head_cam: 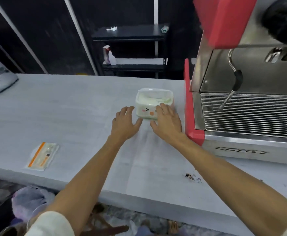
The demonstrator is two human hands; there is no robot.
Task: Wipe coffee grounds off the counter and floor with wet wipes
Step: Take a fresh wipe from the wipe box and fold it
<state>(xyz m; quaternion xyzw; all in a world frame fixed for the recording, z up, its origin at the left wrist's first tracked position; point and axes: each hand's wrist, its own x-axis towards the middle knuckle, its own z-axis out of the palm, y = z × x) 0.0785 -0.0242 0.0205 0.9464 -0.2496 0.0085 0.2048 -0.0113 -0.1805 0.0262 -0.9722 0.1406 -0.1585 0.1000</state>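
Pale-green and white, a wet wipes tub [153, 104] with a cartoon face sits on the grey counter [71, 106], just beside the red espresso machine [241, 99], as a person reaches for it with 2 bare hands. Its lid stands open at the back. The left hand [124, 122] lies with fingers spread beside the tub's left wall, fingertips near or touching it; the right hand [167, 122] rests with fingers laid over the front right corner, gripping nothing that can be made out. Coffee grounds [192, 177] lie scattered near the counter's front edge, well apart from the tub. By the look of it the tub is light, thin-walled plastic that could slide on the smooth counter, so steadying the side walls while pulling a soft, damp wipe from the top opening seems the sound hold.
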